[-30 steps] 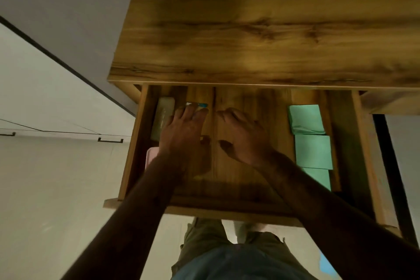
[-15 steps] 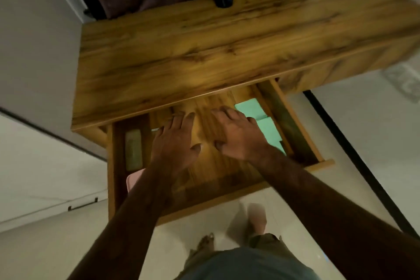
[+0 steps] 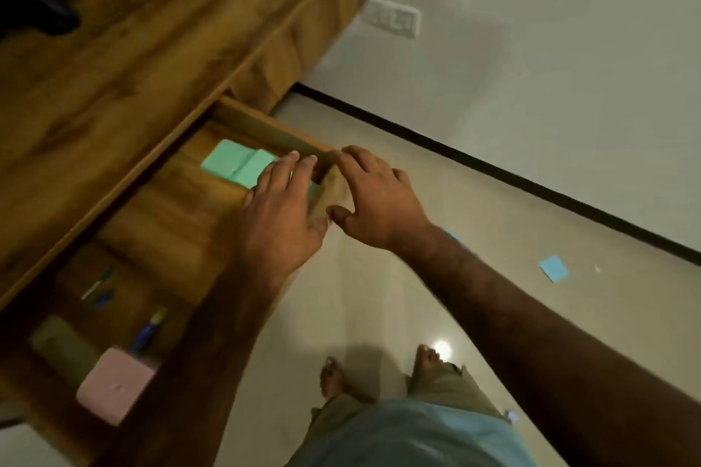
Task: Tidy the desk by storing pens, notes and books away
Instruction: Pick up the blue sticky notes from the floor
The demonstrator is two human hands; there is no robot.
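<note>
Near-left in the drawer (image 3: 170, 224): pink pad (image 3: 113, 387), pens (image 3: 146, 334). Green notes (image 3: 239, 165) at its right end. Both hands moved from mid-drawer to that end, fingers straight, holding nothing: left hand (image 3: 282, 212) over notes, right hand (image 3: 379, 197) at corner. 1 blue note (image 3: 554, 268) on floor.

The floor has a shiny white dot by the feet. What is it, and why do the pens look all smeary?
Head view: the dot is glare, probably a lamp mirrored in the glossy floor. Same view: the pens and pink pad in the drawer are smeared by motion blur, and the light is dim.
</note>
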